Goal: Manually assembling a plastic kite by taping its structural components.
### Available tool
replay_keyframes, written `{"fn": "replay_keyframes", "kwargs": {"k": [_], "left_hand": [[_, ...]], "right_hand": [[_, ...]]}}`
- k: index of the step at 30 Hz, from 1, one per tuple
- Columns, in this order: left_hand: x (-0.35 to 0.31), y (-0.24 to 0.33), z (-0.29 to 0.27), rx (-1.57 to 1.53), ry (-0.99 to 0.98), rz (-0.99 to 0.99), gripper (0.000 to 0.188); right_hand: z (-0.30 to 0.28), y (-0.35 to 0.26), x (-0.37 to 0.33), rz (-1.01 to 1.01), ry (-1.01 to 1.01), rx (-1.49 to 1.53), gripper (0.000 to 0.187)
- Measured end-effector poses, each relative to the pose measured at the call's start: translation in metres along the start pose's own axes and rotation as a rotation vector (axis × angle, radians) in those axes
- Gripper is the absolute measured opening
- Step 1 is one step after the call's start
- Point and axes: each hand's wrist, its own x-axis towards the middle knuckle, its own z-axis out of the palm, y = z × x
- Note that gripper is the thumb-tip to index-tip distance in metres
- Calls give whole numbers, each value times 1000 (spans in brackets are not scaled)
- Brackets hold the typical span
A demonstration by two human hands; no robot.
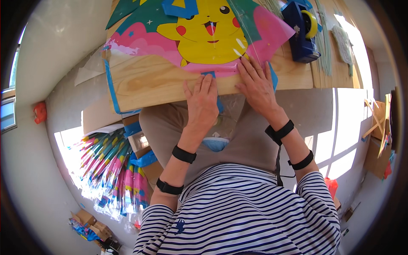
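A glossy printed plastic sheet, which looks like a kite, lies on the wooden table in front of me. It shows a yellow cartoon figure on pink and green. My left hand rests palm down at the table's near edge, fingers stretched over a strip of blue tape by the sheet's lower edge. My right hand lies flat with fingers spread, fingertips pressing the sheet's lower edge below the figure. Neither hand grips anything. The sheet's top runs out of view.
At the table's right stands a blue tape dispenser with a yellow roll. Beside it lie thin pale rods and a clear plastic packet. Several rolled colourful sheets are piled low on my left. Blue tape runs along the table's left edge.
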Motion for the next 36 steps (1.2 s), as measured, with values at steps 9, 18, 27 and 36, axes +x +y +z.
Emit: {"fn": "replay_keyframes", "kwargs": {"k": [9,18,27,36], "left_hand": [[-2,-4,1,-18,26,48,47],[0,-14,-4,-27,6,123,46],[0,-16,-10,-13,-42,144,45],[0,-14,-10,-42,-22,129,44]], "right_hand": [[17,-26,17,-145,-17,70,65],[16,-15,19,-159,-50,132,63],[17,-13,18,-157,-53,164,62],[17,-13,18,-163,-45,171,61]]}}
